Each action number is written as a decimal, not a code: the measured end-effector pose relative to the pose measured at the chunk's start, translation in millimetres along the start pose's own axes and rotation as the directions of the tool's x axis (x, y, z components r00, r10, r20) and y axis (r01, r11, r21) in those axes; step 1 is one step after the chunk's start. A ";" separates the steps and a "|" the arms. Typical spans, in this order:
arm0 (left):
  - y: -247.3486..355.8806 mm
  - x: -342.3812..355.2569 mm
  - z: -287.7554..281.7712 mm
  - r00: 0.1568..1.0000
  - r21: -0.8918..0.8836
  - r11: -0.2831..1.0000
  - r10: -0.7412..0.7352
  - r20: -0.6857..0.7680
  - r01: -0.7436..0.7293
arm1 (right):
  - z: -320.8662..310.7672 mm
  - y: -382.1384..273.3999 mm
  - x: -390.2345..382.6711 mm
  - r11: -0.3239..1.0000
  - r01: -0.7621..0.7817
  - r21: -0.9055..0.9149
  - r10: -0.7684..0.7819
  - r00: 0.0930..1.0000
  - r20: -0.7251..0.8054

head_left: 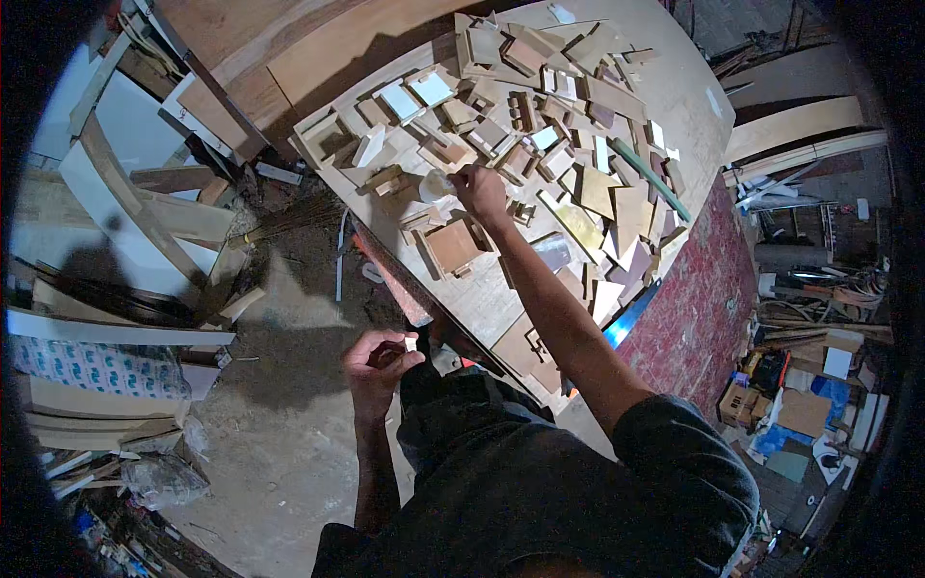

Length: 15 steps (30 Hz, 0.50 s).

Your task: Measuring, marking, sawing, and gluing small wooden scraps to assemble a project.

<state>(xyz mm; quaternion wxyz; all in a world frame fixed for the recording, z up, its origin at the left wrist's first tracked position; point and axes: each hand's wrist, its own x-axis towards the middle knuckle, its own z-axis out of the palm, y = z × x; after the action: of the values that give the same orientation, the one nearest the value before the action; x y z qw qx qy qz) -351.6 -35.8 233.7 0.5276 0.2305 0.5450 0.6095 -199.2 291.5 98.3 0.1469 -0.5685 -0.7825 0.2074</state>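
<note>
Low in front of me, beside the table's near left edge, my left hand (378, 368) pinches a small pale block (411, 344) between thumb and fingers. My right hand (482, 197) reaches out over the wooden table (472, 306), its fingers closed at the rim of a small whitish, cup-like container (436, 186). What lies inside that container is too small to tell. Just nearer than it sits a brown open wooden box (452, 247). Small wood pieces (388, 180) lie to its left.
Many wood offcuts cover the table's far and right parts, among them a long green strip (647, 177). Boards and curved panels (135, 207) lean at the left. A cardboard box (740, 405) and scrap stand on the floor at right.
</note>
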 end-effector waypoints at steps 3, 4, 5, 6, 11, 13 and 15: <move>3.8 5.7 -2.9 1.000 0.014 1.000 -0.003 0.026 0.002 | -10.3 -10.6 0.0 1.000 0.010 0.027 -0.008 0.999 -0.049; 5.2 7.4 -3.4 0.999 0.021 1.000 0.005 0.046 -0.006 | -12.6 -10.3 -0.1 1.000 0.010 0.025 -0.008 0.999 -0.052; 5.0 8.7 -3.8 0.999 0.020 1.000 0.007 0.049 -0.008 | -15.0 -9.8 -0.4 0.996 -0.023 0.084 0.028 0.998 -0.056; 3.3 9.9 -4.3 0.998 -0.024 1.000 0.020 0.054 -0.019 | -17.6 -8.9 -1.1 0.988 -0.055 0.144 0.064 0.996 -0.058; -7.0 12.7 -7.9 0.994 -0.078 0.995 0.063 0.094 -0.055 | -32.8 11.8 -11.2 0.957 -0.055 0.285 0.117 0.972 -0.206; -8.8 10.2 -7.9 0.995 -0.082 0.994 0.073 0.064 -0.067 | -40.3 14.6 -19.4 0.981 0.006 0.192 0.064 0.932 -0.357; -10.1 4.3 -9.9 0.996 -0.062 0.995 0.081 0.038 -0.078 | -50.0 10.8 -35.1 0.934 -0.107 0.341 0.215 0.931 -0.296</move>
<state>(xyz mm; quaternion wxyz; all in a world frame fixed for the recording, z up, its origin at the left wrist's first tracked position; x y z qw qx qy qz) -357.6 -37.7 220.2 0.5206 0.2484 0.5059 0.6414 -156.1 268.9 136.7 0.3473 -0.6265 -0.6532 0.2453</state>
